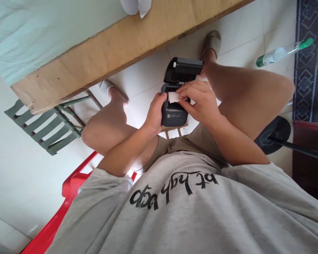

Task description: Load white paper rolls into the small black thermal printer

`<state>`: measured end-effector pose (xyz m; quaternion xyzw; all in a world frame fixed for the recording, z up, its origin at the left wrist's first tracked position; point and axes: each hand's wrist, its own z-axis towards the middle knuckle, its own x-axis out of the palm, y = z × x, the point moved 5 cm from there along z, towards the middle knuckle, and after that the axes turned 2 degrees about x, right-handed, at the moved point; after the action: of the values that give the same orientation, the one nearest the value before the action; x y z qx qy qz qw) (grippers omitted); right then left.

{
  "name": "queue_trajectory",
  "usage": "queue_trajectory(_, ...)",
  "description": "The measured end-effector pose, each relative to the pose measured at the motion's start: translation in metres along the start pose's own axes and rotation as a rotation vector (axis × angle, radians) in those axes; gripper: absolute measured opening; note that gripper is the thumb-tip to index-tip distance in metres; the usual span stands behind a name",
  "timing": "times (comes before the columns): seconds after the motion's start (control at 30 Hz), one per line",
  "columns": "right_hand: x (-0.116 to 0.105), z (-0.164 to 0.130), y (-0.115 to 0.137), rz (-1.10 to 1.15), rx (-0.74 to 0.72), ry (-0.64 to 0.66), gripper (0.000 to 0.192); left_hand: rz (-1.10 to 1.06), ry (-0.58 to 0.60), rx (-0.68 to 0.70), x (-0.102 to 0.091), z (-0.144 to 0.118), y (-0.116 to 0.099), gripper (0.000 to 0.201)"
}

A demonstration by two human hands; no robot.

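A small black label printer (175,114) with its lid (184,68) flipped open is held over my lap. My left hand (155,114) grips the printer's left side, thumb by the open bay. My right hand (200,100) reaches in from the right, its fingers pinching a white paper roll (173,97) that sits in the open compartment. I am seated, with both knees spread below the printer.
A cardboard-covered table edge (116,46) runs across the top, with white paper (136,6) on it. A green slatted chair (45,127) stands at the left, and a red plastic chair (69,190) is under me. A clear bottle with green cap (283,52) lies on the floor, with a black fan base (275,132) at the right.
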<state>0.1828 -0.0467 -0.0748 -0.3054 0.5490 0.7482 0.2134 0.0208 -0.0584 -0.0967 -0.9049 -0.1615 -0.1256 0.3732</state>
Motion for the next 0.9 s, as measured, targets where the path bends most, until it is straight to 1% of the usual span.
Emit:
queue_trajectory(0.1,-0.004,0.001,0.002,-0.053,-0.022,-0.060,0.016,-0.011,0.009,0.001,0.001,0.001,0.000,0.049)
queue_trajectory(0.2,-0.008,0.001,0.008,-0.064,-0.097,-0.095,0.019,-0.044,0.043,0.028,0.003,0.001,-0.002,0.051)
queue_trajectory(0.23,-0.008,0.001,0.011,-0.050,-0.126,-0.082,0.021,-0.050,0.057,0.045,0.004,0.000,-0.003,0.050)
queue_trajectory(0.3,-0.006,-0.001,0.015,-0.007,-0.167,-0.014,0.025,-0.044,0.086,0.075,0.005,-0.001,-0.006,0.047)
queue_trajectory(0.37,-0.004,-0.001,0.017,0.037,-0.179,0.064,0.027,-0.014,0.108,0.089,0.005,-0.003,-0.007,0.044)
queue_trajectory(0.43,-0.005,-0.002,0.018,0.072,-0.185,0.089,0.026,0.025,0.116,0.085,0.004,-0.004,-0.008,0.045)
queue_trajectory(0.5,-0.011,-0.001,0.019,0.134,-0.219,0.043,0.026,0.061,0.118,0.075,0.004,-0.006,-0.008,0.050)
queue_trajectory(0.57,-0.019,0.001,0.018,0.233,-0.238,-0.040,0.030,0.076,0.126,0.064,0.004,-0.006,-0.007,0.058)
queue_trajectory(0.6,-0.023,0.002,0.015,0.268,-0.207,-0.096,0.031,0.077,0.135,0.057,0.004,-0.006,-0.007,0.062)
queue_trajectory(0.63,-0.027,0.002,0.010,0.286,-0.148,-0.164,0.033,0.075,0.146,0.047,0.005,-0.006,-0.006,0.066)
queue_trajectory(0.7,-0.032,0.003,-0.001,0.285,0.023,-0.286,0.034,0.074,0.169,0.028,0.005,-0.006,-0.005,0.074)
queue_trajectory(0.73,-0.033,0.002,-0.007,0.282,0.106,-0.319,0.038,0.078,0.179,0.021,0.005,-0.006,-0.004,0.077)
queue_trajectory(0.77,-0.032,0.003,-0.011,0.297,0.168,-0.321,0.045,0.083,0.188,0.019,0.005,-0.006,-0.003,0.079)
queue_trajectory(0.83,-0.028,0.004,-0.016,0.386,0.227,-0.275,0.058,0.100,0.207,0.020,0.004,-0.006,-0.002,0.082)
queue_trajectory(0.87,-0.026,0.005,-0.018,0.439,0.233,-0.249,0.061,0.108,0.217,0.023,0.004,-0.006,-0.002,0.082)
queue_trajectory(0.9,-0.025,0.005,-0.020,0.495,0.228,-0.250,0.060,0.115,0.224,0.027,0.004,-0.006,-0.002,0.083)
